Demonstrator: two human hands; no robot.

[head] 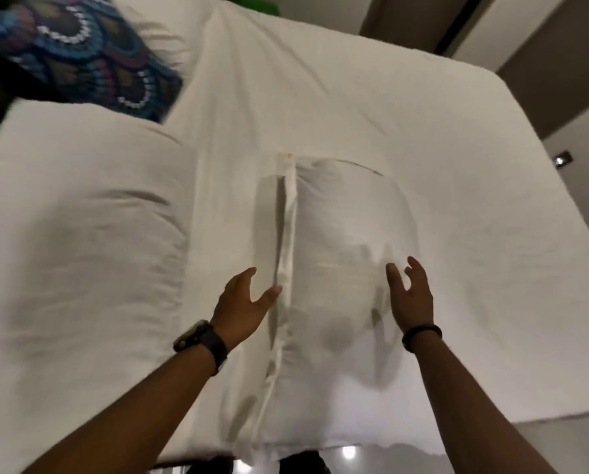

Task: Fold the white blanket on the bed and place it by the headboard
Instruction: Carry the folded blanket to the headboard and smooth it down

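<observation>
The blanket (337, 254) lies in the middle of the bed (457, 165), already folded to a narrow pack, with a pillow (81, 234) to its left. The left hand (241, 302) and right hand (411, 295) hover over its two sides, fingers apart, holding nothing. To lift it well, I think both hands should go under the long edges together, so the layers do not slide open.

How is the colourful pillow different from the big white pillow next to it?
The patterned pillow has blue and purple scallops with white dots; the white pillow is plain. The patterned pillow looks smaller and lies farther away, in the top corner; the white pillow is nearer the left hand. Both lie on the bed.
</observation>
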